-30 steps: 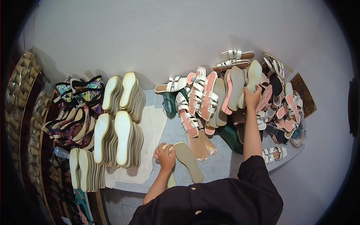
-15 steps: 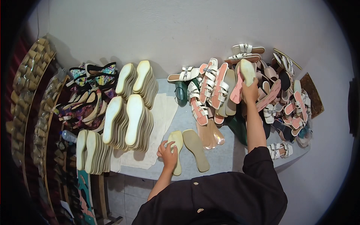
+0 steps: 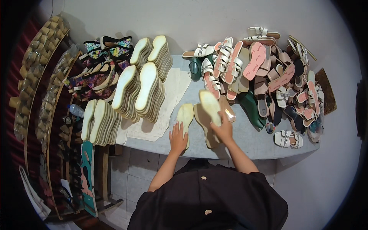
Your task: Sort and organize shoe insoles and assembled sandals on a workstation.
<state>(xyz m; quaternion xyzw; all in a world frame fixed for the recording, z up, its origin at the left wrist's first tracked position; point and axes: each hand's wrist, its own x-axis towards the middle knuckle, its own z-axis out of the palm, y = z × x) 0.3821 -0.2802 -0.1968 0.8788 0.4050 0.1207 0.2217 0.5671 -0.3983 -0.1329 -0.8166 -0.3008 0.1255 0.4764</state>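
Near the table's front edge, my left hand [image 3: 178,138] rests with fingers spread on the lower part of a pale cream shoe sole [image 3: 185,114], which lies toe end away from me. My right hand [image 3: 223,128] grips another cream sole [image 3: 209,104] by its narrower near part, holding it tilted over the table. Partly covered by it is a darker beige sole [image 3: 203,130], lying just right of the one under my left hand. Tall stacks of similar soles [image 3: 149,88] stand to the left on white paper [image 3: 180,82].
A heap of white strapped sandals [image 3: 234,63], pink-lined slippers and a green shoe last [image 3: 251,109] fills the table's right side. Flower-patterned shoe pieces [image 3: 94,76] and a plastic bottle [image 3: 76,110] are at the left. Beyond them rise shelves of shoe parts [image 3: 32,82].
My right hand has come back from the sandal heap to the front middle, bringing the cream sole. My left hand's fingers have flattened on its sole. The whole view has shifted.
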